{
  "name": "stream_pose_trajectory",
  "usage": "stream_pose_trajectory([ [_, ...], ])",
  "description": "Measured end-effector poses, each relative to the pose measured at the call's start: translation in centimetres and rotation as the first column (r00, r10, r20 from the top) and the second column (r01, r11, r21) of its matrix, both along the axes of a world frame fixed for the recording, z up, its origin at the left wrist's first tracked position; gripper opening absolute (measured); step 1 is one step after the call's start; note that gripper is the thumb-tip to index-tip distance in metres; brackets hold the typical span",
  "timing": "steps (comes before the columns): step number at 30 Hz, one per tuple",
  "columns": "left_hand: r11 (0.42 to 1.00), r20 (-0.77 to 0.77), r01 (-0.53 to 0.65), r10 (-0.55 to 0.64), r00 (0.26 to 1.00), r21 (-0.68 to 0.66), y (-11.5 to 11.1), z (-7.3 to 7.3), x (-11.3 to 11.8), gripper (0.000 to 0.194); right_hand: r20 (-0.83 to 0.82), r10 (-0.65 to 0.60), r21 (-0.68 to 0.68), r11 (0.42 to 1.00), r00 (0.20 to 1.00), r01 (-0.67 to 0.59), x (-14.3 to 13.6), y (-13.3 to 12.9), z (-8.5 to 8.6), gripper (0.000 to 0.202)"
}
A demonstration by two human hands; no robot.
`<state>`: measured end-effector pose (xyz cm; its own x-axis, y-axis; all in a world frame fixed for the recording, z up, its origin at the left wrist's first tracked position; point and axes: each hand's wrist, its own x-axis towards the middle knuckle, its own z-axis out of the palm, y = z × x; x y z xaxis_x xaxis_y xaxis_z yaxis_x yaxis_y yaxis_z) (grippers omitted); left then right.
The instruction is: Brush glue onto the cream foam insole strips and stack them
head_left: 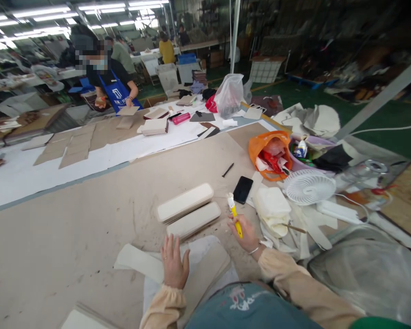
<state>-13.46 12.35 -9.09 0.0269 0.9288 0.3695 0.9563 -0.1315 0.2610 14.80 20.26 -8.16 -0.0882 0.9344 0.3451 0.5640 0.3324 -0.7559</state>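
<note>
My left hand (174,262) lies flat with its fingers stretched out, over a long off-white strip (139,259) and the pale sheets under it. In my right hand (248,235) is a small brush (235,214) with a yellow handle, its whitish head pointing away from me. Just beyond my hands, two stacks of rounded off-white strips (185,202) lie side by side on the table. Close to my body, more long pale strips (205,274) rest on a white sheet (233,274).
Right of the brush are a black phone (243,189), a white plastic container (272,203), a white fan (310,186) and an orange bag (255,148). A dark pen (228,169) lies farther back. Across the table stands a co-worker in a blue apron (118,91).
</note>
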Motion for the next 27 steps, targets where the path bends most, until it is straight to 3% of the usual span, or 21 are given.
stream_pose_trajectory([
  [3, 0.982, -0.029, 0.137, -0.142, 0.990, -0.126, -3.9, -1.1, -0.6, 0.062, 0.090, 0.166, 0.037, 0.985, 0.982, -0.170, 1.4, -3.4, -0.9, 0.005],
  [6, 0.949, -0.078, 0.203, -0.228, 0.971, -0.243, -8.3, -2.7, -1.2, 0.070, 0.141, 0.257, 0.041, 0.963, 0.956, -0.265, 2.6, -7.4, -3.3, 0.009],
  [10, 0.940, -0.156, 0.184, -0.236, 0.959, -0.286, -13.1, -4.9, -1.3, 0.072, 0.193, 0.272, 0.024, 0.959, 0.943, -0.282, 3.7, -12.2, -7.6, 0.012],
  [13, 0.946, -0.199, 0.164, -0.224, 0.954, -0.280, -13.8, -4.6, -0.7, 0.072, 0.198, 0.248, -0.019, 0.968, 0.948, -0.249, 4.6, -14.5, -10.4, 0.010],
  [16, 0.932, -0.184, 0.232, -0.290, 0.939, -0.280, -10.6, -1.9, 0.6, 0.069, 0.181, 0.241, -0.033, 0.971, 0.954, -0.239, 5.2, -15.2, -12.4, 0.007],
  [21, 0.915, -0.203, 0.327, -0.375, 0.905, -0.235, 1.0, 2.5, 2.7, 0.070, 0.175, 0.250, 0.057, 0.963, 0.952, -0.263, 5.4, -15.0, -13.3, 0.009],
  [24, 0.867, -0.290, 0.388, -0.476, 0.830, -0.313, 6.5, 2.8, 2.7, 0.072, 0.188, 0.216, 0.087, 0.968, 0.958, -0.235, 5.2, -14.8, -12.9, 0.008],
  [27, 0.825, -0.358, 0.405, -0.543, 0.759, -0.395, 8.9, 1.7, 2.1, 0.072, 0.177, 0.173, 0.095, 0.977, 0.969, -0.192, 5.0, -14.8, -12.4, 0.009],
])
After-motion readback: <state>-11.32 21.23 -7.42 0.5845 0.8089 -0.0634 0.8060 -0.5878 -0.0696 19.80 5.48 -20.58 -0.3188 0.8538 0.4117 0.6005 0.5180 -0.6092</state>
